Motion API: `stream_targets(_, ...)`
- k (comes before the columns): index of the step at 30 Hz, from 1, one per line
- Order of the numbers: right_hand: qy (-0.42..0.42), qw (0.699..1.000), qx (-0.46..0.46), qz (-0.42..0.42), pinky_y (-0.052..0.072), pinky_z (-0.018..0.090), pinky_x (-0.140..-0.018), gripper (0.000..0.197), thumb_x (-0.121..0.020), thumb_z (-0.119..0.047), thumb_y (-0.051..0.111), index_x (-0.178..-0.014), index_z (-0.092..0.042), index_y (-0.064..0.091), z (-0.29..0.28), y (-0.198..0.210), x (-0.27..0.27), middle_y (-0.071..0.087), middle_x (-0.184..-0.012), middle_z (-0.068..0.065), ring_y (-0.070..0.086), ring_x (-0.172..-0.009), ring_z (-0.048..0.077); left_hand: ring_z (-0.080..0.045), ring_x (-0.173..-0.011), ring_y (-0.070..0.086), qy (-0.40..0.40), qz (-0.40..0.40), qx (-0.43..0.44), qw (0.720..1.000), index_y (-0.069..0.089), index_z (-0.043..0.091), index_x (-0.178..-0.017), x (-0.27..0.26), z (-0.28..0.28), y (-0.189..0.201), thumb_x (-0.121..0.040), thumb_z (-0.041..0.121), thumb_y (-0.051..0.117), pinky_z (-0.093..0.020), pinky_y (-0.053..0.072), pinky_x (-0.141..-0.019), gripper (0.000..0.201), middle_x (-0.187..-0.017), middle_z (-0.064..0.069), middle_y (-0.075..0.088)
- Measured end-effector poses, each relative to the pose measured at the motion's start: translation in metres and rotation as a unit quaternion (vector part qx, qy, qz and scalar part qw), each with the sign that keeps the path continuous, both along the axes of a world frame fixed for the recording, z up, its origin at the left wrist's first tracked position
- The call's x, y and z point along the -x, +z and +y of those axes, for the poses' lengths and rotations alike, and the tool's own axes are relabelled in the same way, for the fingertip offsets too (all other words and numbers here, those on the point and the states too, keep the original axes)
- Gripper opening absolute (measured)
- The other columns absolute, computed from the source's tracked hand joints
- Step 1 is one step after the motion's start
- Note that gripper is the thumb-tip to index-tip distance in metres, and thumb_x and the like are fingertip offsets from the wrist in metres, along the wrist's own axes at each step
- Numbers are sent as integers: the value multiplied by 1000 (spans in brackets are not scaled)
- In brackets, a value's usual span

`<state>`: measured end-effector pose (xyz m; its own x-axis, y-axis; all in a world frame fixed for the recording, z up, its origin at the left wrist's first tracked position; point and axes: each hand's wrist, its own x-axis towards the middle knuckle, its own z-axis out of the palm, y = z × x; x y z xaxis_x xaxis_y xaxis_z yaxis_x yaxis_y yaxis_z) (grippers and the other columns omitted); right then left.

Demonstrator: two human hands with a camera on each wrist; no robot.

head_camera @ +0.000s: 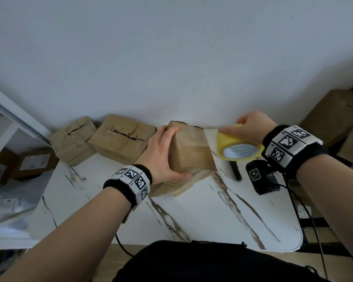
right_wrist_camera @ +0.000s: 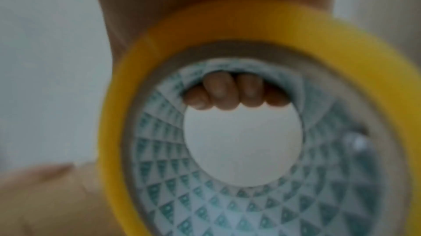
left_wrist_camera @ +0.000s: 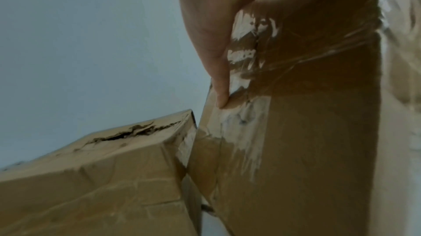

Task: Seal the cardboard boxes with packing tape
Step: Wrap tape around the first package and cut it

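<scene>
My left hand (head_camera: pixel 163 153) grips a brown cardboard box (head_camera: pixel 190 151), tilted up on its edge at the table's middle, fingers over the top and thumb under the near corner. In the left wrist view a finger (left_wrist_camera: pixel 218 70) presses the box (left_wrist_camera: pixel 307 131) over glossy tape. The box leans on a flatter carton (head_camera: pixel 181 186) beneath. My right hand (head_camera: pixel 251 127) holds a yellow roll of packing tape (head_camera: pixel 236 145) just right of the box; fingertips (right_wrist_camera: pixel 230 92) curl through the roll's core (right_wrist_camera: pixel 239 195). A strip of tape appears to run from roll to box.
Two boxes with torn top seams (head_camera: pixel 120 137) (head_camera: pixel 75 137) stand against the wall at the left; one shows in the left wrist view (left_wrist_camera: pixel 102 176). A black marker (head_camera: pixel 235 169) and a black device with cable (head_camera: pixel 261 178) lie on the white marbled table (head_camera: pixel 192 220). Larger cartons (head_camera: pixel 334 119) stand at right.
</scene>
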<state>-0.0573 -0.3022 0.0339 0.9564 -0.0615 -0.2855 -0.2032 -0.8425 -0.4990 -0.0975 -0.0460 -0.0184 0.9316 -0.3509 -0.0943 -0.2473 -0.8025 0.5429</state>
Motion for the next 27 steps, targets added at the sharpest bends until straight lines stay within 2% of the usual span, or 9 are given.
stream_targets(2,26,996,79,5,36,26,-55,59,-74,-65,61,-76,-6,59,3,-3,2,54,-67,2,52,-73,22,-23,-140,17,-3,-5,0,1000,6,37,-144,0,5,-1,-45,65,79,-42,22,-115,126,-153,1,6)
stream_targets(3,30,996,88,10,37,26,-57,58,-74,-66,60,-81,-9,59,7,-5,3,53,-69,0,53,-76,21,-22,-139,20,-3,-7,5,1000,6,37,-143,0,7,-2,-43,67,78,-43,25,-115,126,-153,1,7)
stream_targets(5,31,996,85,15,40,27,-67,57,-75,-67,59,-91,-12,59,15,-13,5,55,-76,-2,55,-86,22,-21,-138,25,-3,-11,16,1000,7,39,-142,1,12,-3,-41,72,73,-45,30,-113,125,-152,2,10)
stream_targets(11,56,995,81,6,45,29,-65,57,-75,-67,58,-87,-12,60,39,-19,3,54,-73,0,56,-79,21,-23,-137,29,-9,-18,-9,1000,0,38,-142,11,35,-5,-40,78,66,-35,28,-113,128,-156,-3,1)
stream_targets(16,88,993,82,17,40,27,-59,55,-74,-69,57,-70,-14,55,66,-23,-2,54,-70,1,56,-77,21,-20,-140,25,11,-9,-36,999,-4,37,-143,21,57,-6,-41,83,62,-32,27,-112,130,-158,-3,2)
stream_targets(19,98,993,63,14,39,27,-59,54,-77,-65,57,-63,-14,49,81,-25,-1,50,-65,1,54,-75,22,-18,-143,17,23,-4,-77,997,-9,35,-145,28,70,-2,-45,83,62,-37,25,-115,132,-159,0,-4)
stream_targets(22,108,993,52,6,34,26,-52,53,-79,-63,58,-61,-15,44,96,-25,1,46,-62,-2,51,-75,22,-20,-146,-2,40,-13,-152,988,-12,20,-150,41,73,10,-55,77,66,-36,9,-118,135,-156,-3,-24)
stream_targets(25,113,993,34,2,34,27,-55,52,-78,-63,58,-61,-17,41,109,-29,3,42,-60,-4,50,-75,22,-25,-144,-21,13,-46,-229,972,-20,14,-148,45,53,21,-59,86,51,-44,-4,-119,135,-152,-8,-34)
stream_targets(27,112,993,21,1,32,26,-52,52,-79,-63,57,-58,-19,39,113,-31,3,42,-59,-4,50,-73,22,-26,-141,-28,-21,-37,-286,957,-23,11,-146,42,36,21,-61,89,42,-48,-7,-118,133,-153,-11,-32)
